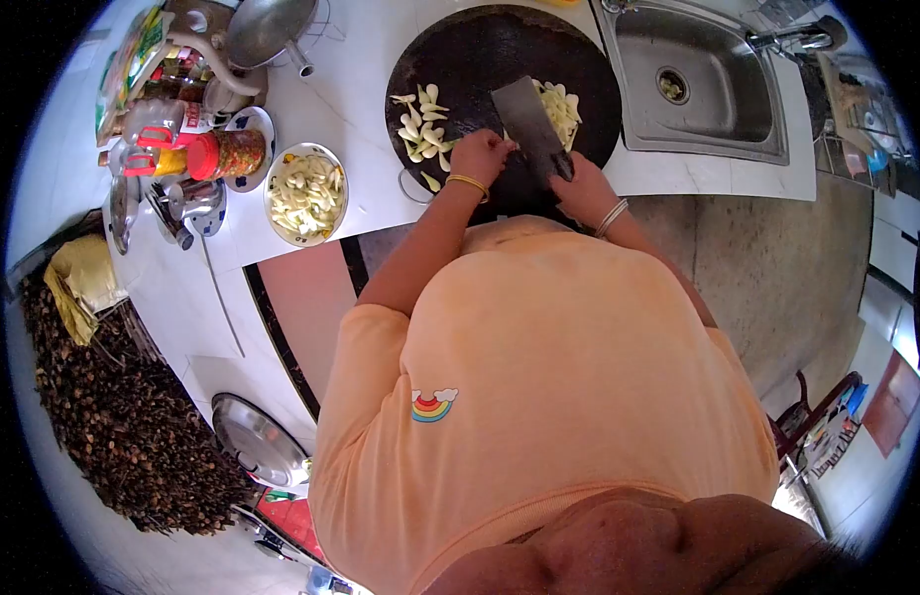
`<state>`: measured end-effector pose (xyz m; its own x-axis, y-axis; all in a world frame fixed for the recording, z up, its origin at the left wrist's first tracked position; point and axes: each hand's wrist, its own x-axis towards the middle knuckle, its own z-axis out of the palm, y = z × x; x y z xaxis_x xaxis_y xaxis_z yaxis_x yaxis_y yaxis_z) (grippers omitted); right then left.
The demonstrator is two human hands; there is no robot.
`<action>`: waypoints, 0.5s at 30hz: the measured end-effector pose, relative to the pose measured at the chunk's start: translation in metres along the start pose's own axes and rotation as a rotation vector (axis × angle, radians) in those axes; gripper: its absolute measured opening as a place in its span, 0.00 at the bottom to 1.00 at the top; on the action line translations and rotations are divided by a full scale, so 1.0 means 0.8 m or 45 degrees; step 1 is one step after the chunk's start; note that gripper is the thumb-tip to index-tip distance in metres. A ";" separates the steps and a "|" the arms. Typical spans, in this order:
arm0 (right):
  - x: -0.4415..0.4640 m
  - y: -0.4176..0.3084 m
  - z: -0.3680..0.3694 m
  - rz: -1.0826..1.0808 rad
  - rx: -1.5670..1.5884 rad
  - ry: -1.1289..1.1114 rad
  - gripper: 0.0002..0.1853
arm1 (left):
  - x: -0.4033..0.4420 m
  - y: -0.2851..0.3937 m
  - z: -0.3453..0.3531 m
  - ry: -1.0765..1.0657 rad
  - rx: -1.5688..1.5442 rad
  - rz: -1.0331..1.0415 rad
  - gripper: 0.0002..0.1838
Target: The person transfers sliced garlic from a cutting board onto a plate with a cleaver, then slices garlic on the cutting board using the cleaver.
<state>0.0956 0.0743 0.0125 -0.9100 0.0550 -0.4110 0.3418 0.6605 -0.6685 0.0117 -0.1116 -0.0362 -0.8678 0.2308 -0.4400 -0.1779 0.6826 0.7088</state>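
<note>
My right hand (586, 191) is wrapped round the handle of a cleaver (524, 116), its broad dark blade lying slantwise over a round black chopping board (490, 59). My left hand (483, 156) is closed in a pinch just left of the blade; whatever its fingertips hold is too small to make out. Left of that hand lie whole pale, bulb-shaped pieces (416, 131), like garlic cloves. On the other side of the cleaver is a heap of cut pale pieces (562, 109), partly hidden by the blade.
A bowl (272, 203) full of similar pale pieces stands left of the board. Beyond it are a red-lidded jar (227, 154) and several bottles. A pan (267, 30) sits at the back left. At the right, a steel sink (718, 129) adjoins the board.
</note>
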 end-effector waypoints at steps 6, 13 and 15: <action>0.009 0.003 -0.012 0.109 0.082 -0.159 0.21 | 0.006 -0.004 -0.002 -0.047 0.006 0.018 0.15; 0.042 0.043 0.046 -0.081 0.043 -0.036 0.19 | 0.016 -0.022 0.006 0.098 0.252 0.255 0.17; 0.047 0.051 0.056 -0.326 -0.086 0.253 0.19 | 0.011 -0.014 0.007 0.109 0.251 0.183 0.18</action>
<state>0.0860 0.0699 -0.0576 -0.9946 0.0211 -0.1015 0.0856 0.7193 -0.6894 0.0088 -0.1129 -0.0510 -0.9153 0.2814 -0.2881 0.0369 0.7710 0.6358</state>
